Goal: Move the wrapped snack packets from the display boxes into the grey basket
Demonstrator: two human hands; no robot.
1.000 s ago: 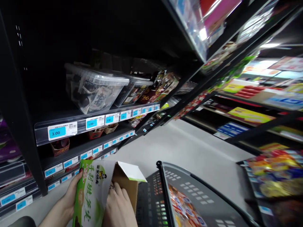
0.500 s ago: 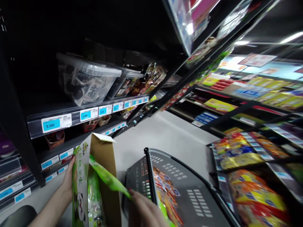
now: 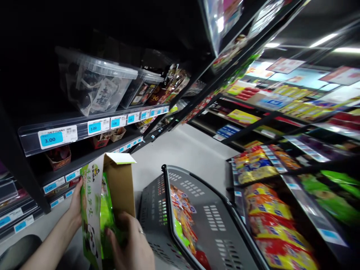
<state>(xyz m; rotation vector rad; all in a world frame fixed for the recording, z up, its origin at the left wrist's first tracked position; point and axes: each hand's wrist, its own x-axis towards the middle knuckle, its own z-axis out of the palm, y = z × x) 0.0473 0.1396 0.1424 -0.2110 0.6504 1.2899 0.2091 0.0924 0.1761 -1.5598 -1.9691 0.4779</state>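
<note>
My left hand [image 3: 75,204] holds the side of an open cardboard box [image 3: 91,217], white and green with a panda print, its top flap folded back. Inside the box stands a shiny green packet [image 3: 105,204]. My right hand [image 3: 133,240], with a ring on one finger, reaches into the box mouth. Its thumb lies against the green packets and its curled fingers close around them; the fingertips are partly hidden. Just right of the box is a grey shopping basket [image 3: 213,195], which has orange packets [image 3: 182,210] and a green packet in it.
On the left, a black shelf carries clear plastic tubs [image 3: 98,82] above a row of price tags [image 3: 57,137]. A dark upright post [image 3: 25,165] stands near my left arm. Across the pale floor [image 3: 180,146], more shelves hold yellow and red bags [image 3: 270,213].
The green packet that my right hand held slanting out of the box mouth is now down inside it. My right hand has moved left into the box. The view has shifted slightly right.
</note>
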